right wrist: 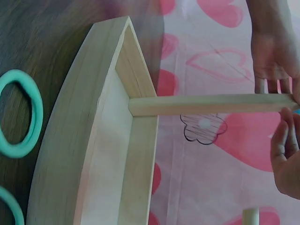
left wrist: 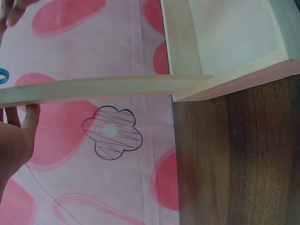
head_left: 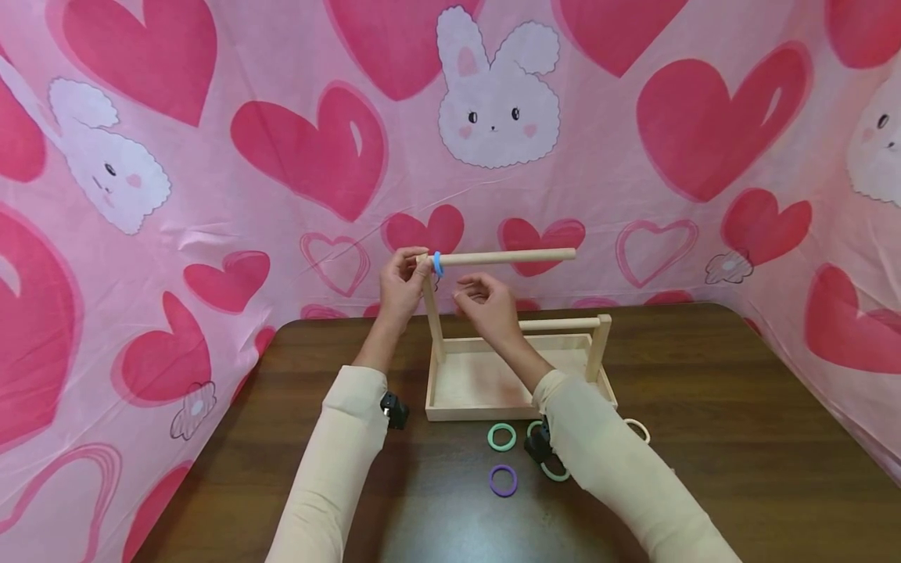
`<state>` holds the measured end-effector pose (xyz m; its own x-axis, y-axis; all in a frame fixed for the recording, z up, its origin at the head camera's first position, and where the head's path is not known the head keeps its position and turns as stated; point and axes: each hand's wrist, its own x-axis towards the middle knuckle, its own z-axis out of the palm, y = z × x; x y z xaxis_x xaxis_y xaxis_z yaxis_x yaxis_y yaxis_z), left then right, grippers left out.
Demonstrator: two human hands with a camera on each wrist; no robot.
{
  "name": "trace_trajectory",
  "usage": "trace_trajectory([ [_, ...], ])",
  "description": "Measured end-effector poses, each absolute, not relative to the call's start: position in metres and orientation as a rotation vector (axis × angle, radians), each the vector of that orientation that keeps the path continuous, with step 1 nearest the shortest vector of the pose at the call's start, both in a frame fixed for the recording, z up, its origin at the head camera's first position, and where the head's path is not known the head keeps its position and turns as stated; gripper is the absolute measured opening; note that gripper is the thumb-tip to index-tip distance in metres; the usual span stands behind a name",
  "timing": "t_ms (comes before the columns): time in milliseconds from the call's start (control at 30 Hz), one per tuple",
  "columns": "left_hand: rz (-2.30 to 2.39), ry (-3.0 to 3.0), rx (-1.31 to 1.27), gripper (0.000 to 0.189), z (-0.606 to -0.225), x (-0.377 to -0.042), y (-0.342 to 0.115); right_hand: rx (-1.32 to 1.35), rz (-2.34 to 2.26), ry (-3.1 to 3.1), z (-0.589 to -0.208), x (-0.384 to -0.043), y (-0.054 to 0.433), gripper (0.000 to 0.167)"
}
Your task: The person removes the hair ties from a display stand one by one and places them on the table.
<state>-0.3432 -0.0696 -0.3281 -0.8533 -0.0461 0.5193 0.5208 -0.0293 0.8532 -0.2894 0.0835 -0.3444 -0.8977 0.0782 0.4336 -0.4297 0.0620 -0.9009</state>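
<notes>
Head view with both wrist views. A wooden tray (head_left: 486, 410) stands on the dark tabletop (head_left: 704, 438) and carries a tall post (head_left: 432, 320) at its far-left corner and a short post (head_left: 598, 348) at the right. A long upper dowel (head_left: 514, 256) runs rightward from the top of the tall post; a lower dowel (head_left: 559, 323) meets the short post.

The blue ring (head_left: 438, 263) is threaded on the upper dowel, just beside the tall post. The left hand (head_left: 401, 285) has its fingers curled about the post top and the dowel's left end, close against the ring; whether they pinch the ring itself cannot be told. The right hand (head_left: 486, 301) hovers just below the dowel, apart from it, fingers loosely curled and holding nothing.

Risks, as judged: the upper dowel appears supported at one end only, so downward or sideways pressure from the left hand could tilt the post or shift the light tray across the tabletop. The ring, if nudged rightward, could slide along and drop off the free end. The right sleeve (head_left: 605, 453) lies over the loose rings and could drag them.

Count: one tray, two posts, two dowels, one blue ring on the dowel. On the tabletop: one green ring (head_left: 501, 437), one purple ring (head_left: 503, 480), one cream ring (head_left: 639, 428), and at least one more pale green ring (head_left: 554, 471), partly hidden by the sleeve.
</notes>
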Motion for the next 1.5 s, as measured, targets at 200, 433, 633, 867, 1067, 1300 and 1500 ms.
trace_trajectory([
  [200,-1.914,-1.889,-0.479,0.022,-0.328,-0.343,-0.070,0.293,1.907,-1.920,-0.340,-0.297,0.069,0.027],
  [433,-1.932,-1.877,-0.476,0.023,-0.328,-0.343,-0.070,0.278,1.891,-1.947,-0.337,-0.303,0.056,0.031],
  [633,-1.955,-1.855,-0.489,0.022,-0.328,-0.344,-0.070,0.267,1.950,-1.929,-0.336,-0.308,0.048,0.028],
  [867,-1.962,-1.829,-0.507,0.022,-0.327,-0.345,-0.070,0.242,2.019,-1.886,-0.334,-0.311,0.043,0.022],
  [1067,-1.929,-1.859,-0.507,0.022,-0.328,-0.345,-0.070,0.205,1.997,-1.874,-0.334,-0.311,0.040,0.017],
  [1300,-1.913,-1.872,-0.490,0.022,-0.328,-0.345,-0.069,0.216,1.934,-1.868,-0.334,-0.309,0.042,0.016],
  [1500,-1.897,-1.886,-0.457,0.021,-0.328,-0.346,-0.070,0.234,1.901,-1.859,-0.336,-0.307,0.046,0.017],
])
